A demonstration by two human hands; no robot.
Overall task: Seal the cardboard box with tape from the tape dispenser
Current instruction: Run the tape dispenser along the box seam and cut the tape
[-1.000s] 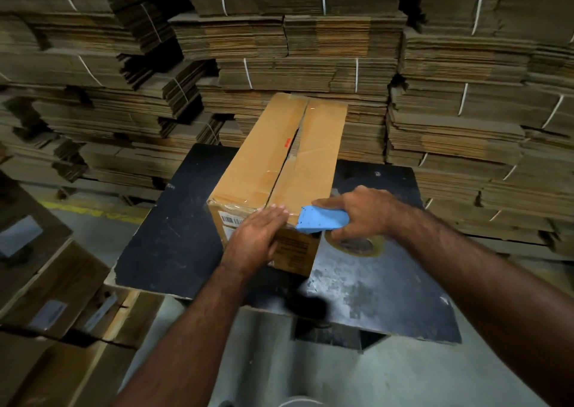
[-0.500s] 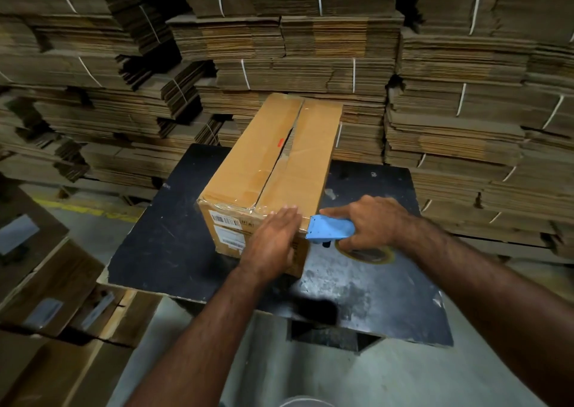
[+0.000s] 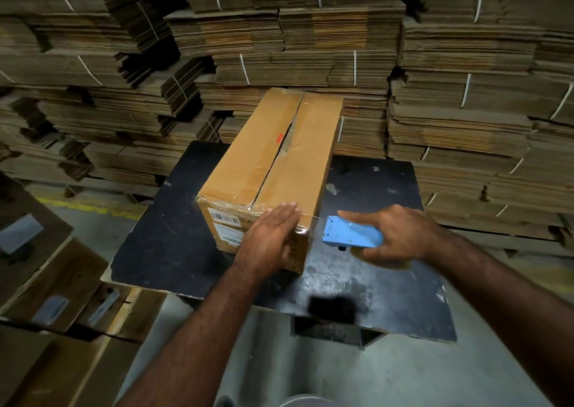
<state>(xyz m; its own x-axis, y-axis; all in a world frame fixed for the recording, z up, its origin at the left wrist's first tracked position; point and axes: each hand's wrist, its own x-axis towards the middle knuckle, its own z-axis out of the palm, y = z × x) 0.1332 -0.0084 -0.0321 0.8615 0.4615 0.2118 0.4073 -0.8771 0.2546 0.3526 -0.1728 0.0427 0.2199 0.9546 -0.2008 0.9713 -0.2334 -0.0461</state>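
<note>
Blue tape dispenser [image 3: 352, 233] pulled clear of the cardboard box [image 3: 273, 170] on your black table [image 3: 174, 235].
Your right hand [image 3: 403, 235] has its fingers wrapped around the dispenser; your left hand [image 3: 267, 239] lies flat, fingers extended, on the box's near right corner.

The box [image 3: 273, 161] is tan-brown cardboard, glossy where clear tape crosses its near end, with a small red mark [image 3: 279, 138] by the top seam. Its near face bears white labels [image 3: 226, 225] printed with black barcode stripes. The dispenser [image 3: 351, 233] is light blue; the tape roll [image 3: 385, 262] under it looks yellowish brown. The table [image 3: 174, 239] is black, scuffed with pale grey patches. Behind, the stacks [image 3: 310, 49] are brown, bound by white straps. The floor [image 3: 93, 223] is grey with a yellow line [image 3: 77, 206].
</note>
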